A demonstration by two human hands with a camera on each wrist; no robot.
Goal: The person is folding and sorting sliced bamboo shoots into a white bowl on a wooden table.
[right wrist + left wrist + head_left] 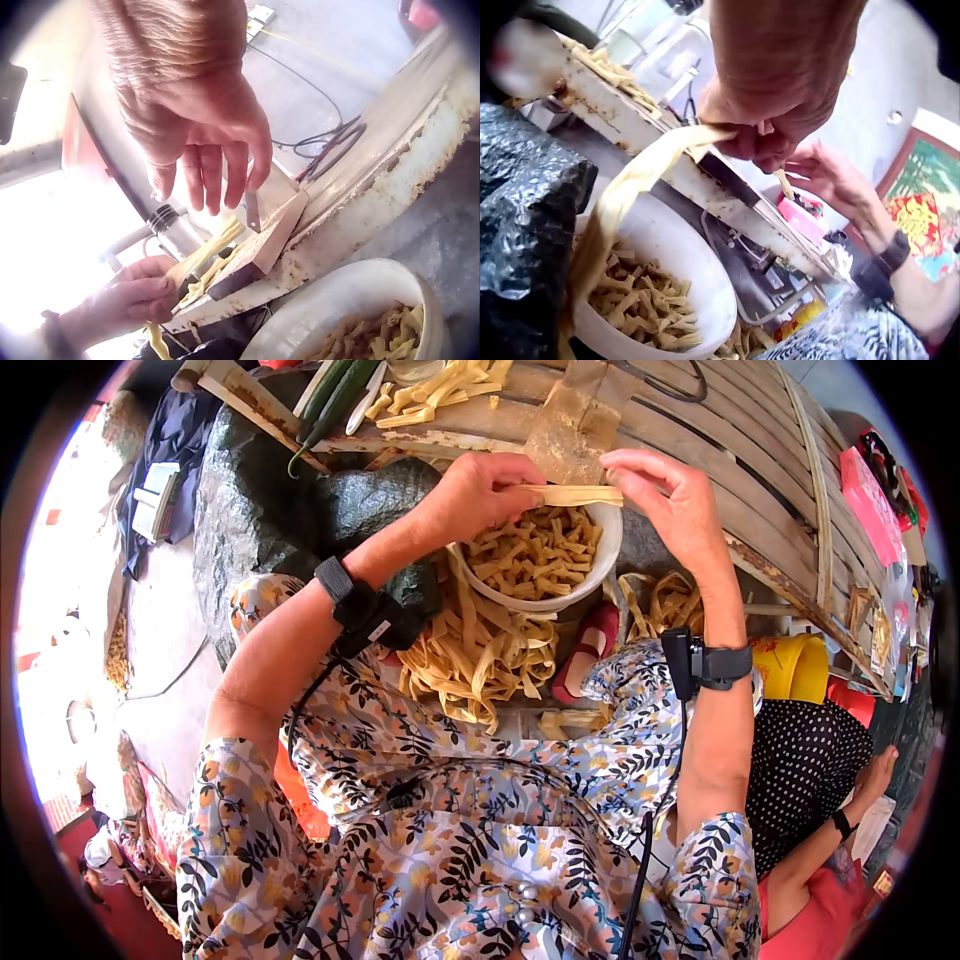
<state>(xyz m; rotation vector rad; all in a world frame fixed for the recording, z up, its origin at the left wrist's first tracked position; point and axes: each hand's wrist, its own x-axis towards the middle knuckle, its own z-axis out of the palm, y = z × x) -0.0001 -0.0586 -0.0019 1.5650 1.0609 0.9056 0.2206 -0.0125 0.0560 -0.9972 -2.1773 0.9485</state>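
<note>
My left hand [478, 490] pinches a pale yellow, flat, soft strip [578, 495] above a white bucket [530, 603]. One end of the strip points toward my right hand [682, 500]; in the left wrist view the rest of the strip [634, 180] droops down past the bucket. Relaxed and bent, the fingers of my right hand hang near the strip's end with nothing between them in the right wrist view. Short knotted-looking pieces [540, 555] of the same stuff half fill the bucket. Long loose strips [485, 650] lie heaped between the knees.
A slatted bench [720, 450] runs across the far side, bearing a wooden block [262, 244] with an upright metal blade [252, 213], more yellow pieces [440, 390] and green cucumbers [335, 400]. Dark plastic sheeting [260, 510] lies left; another person's arm [815, 855] is at right.
</note>
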